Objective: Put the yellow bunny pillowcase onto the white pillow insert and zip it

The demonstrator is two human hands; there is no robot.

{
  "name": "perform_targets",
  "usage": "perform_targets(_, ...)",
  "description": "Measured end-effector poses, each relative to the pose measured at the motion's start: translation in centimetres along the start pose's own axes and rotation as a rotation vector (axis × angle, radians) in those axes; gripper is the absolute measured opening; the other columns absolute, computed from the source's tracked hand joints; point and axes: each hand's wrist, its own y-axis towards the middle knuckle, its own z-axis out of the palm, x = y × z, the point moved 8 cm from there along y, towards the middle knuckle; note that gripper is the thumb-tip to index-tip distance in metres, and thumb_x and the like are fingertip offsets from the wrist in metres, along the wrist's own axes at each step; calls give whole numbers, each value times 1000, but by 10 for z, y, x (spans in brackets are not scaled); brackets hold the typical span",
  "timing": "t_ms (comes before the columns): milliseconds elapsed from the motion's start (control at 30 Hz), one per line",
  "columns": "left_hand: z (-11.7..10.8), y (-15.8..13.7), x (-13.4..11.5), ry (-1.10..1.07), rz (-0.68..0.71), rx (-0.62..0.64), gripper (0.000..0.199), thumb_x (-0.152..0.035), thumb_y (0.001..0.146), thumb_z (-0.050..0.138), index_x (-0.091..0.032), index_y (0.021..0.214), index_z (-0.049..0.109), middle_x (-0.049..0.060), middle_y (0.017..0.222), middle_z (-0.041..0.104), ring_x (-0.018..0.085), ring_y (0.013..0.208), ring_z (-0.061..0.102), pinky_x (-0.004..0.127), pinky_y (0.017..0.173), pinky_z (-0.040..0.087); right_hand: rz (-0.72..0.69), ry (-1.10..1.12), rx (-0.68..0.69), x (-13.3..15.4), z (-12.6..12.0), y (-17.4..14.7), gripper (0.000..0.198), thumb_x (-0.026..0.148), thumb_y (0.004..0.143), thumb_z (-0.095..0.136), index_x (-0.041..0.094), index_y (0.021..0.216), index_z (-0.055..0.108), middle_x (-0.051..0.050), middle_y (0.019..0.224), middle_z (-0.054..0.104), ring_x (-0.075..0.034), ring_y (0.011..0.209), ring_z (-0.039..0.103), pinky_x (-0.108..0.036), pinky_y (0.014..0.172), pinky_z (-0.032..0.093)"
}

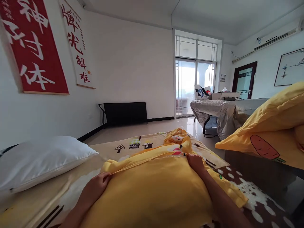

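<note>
A plump yellow pillow in its pillowcase lies right in front of me on a patterned blanket. My left hand is closed, pinching the case's edge at its far left corner. On the far right corner, my right hand is also closed on the edge. Between the two hands the hem stretches nearly straight across. Past it lies more yellow cloth, with a printed face on a bunched part. Some yellow fabric also spreads out beside my right forearm.
A white pillow rests at the left. At the right is another yellow pillow with a carrot print. A foil-covered table bearing boxes and a bag stands farther back. Against the wall leans a black folded panel.
</note>
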Motion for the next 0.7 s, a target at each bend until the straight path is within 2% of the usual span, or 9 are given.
perform_targets(67,-38,-4,-18,53,12,-50,40,-34,87,28,-16,88,65,10,94,70,25,84,65,33,71,47,21,-57,-37,-5,-33,2,27,20,91,41,12,89,68,-13,80,70,-23,75,66,-29,64,38)
perform_targets(167,-119,-9,-48,68,62,-220,41,-33,90,22,-16,95,59,11,102,66,25,94,60,35,80,42,53,-123,-151,-20,-102,8,34,23,95,34,12,96,65,-16,87,69,-26,84,65,-30,66,36)
perform_targets(267,-193,-15,-54,-43,-35,-420,42,-39,91,22,-21,105,58,6,109,62,24,93,57,34,75,42,92,-218,-309,-27,-166,7,42,30,98,23,16,103,63,-15,97,68,-27,91,63,-31,67,36)
perform_targets(300,-205,-14,-55,-35,-57,-405,44,-42,90,23,-22,104,60,6,106,63,24,88,57,34,72,41,84,-262,-313,-25,-178,7,41,31,97,25,17,102,63,-14,96,68,-26,88,64,-30,66,35)
perform_targets(400,-221,-15,-61,116,-14,-352,47,-42,87,25,-20,95,66,8,89,63,24,79,56,38,72,38,29,-348,-232,-12,-192,6,35,29,94,33,16,93,66,-12,86,69,-24,78,65,-28,60,33)
perform_targets(533,-233,-29,-66,322,85,-507,47,-33,86,22,-19,87,67,9,87,62,23,86,55,40,77,36,62,-389,-286,-1,-209,3,37,29,94,32,15,94,66,-13,85,69,-25,77,65,-28,59,32)
perform_targets(633,-228,-31,-52,275,70,-441,42,-34,84,28,-20,81,68,8,88,63,24,84,56,41,76,38,25,-418,-328,9,-216,4,40,30,94,30,15,90,67,-13,81,69,-25,75,65,-29,59,32)
perform_targets(700,-220,-30,-36,206,48,-410,40,-37,83,32,-20,83,69,7,93,65,27,87,59,44,79,40,-16,-445,-339,14,-211,5,42,28,94,28,14,89,68,-14,79,69,-25,74,65,-31,63,34)
